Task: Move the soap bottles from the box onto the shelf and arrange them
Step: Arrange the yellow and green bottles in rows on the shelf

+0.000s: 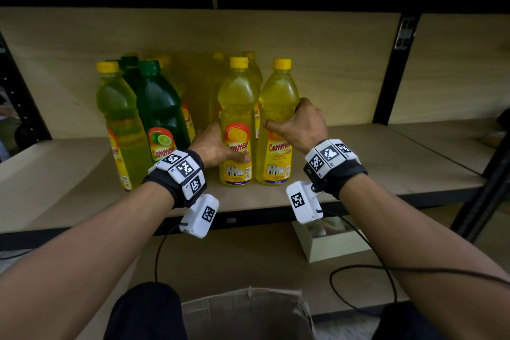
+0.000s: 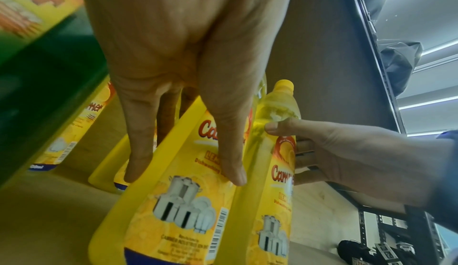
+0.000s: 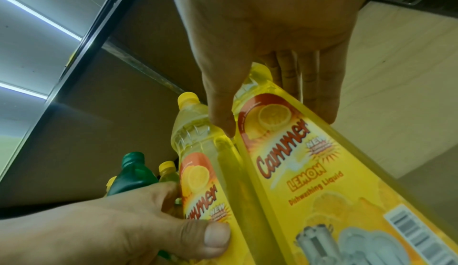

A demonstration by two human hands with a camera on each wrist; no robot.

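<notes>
From the head view we see most of the work done: a cluster of soap bottles stands upright on the shelf [image 1: 358, 174], dark green and yellow-green ones to the left and yellow ones behind and to the right. Our left hand [image 1: 218, 146] wraps the left yellow bottle [image 1: 236, 119] low on its label, and our right hand [image 1: 299, 124] grips the right yellow bottle [image 1: 278, 124] around its middle. Both bottles stand on the shelf near its front edge, side by side and nearly touching. We judge this as the arranging step, setting the pair in line. Below, the cardboard box [image 1: 248, 312] sits between our knees; we cannot see whether any bottles remain inside.

From the left wrist view, our left hand [image 2: 178, 73] lies with thumb [image 2: 230, 151] across the label front and fingers [image 2: 138, 141] round the far side, clamped on the left yellow bottle [image 2: 178, 210]. Our right hand [image 2: 347, 161] comes in from the side, its thumb pressed on the right yellow bottle [image 2: 275, 151]. The dark green bottle [image 2: 44, 92] is close at the left.

From the right wrist view, our right hand [image 3: 272, 43] reaches down over the right yellow bottle [image 3: 310, 171], thumb on its front, fingers behind. Our left hand [image 3: 124, 226] pinches the left yellow bottle [image 3: 198, 171] lower down. Both forearms extend forward, wrists roughly level.
</notes>
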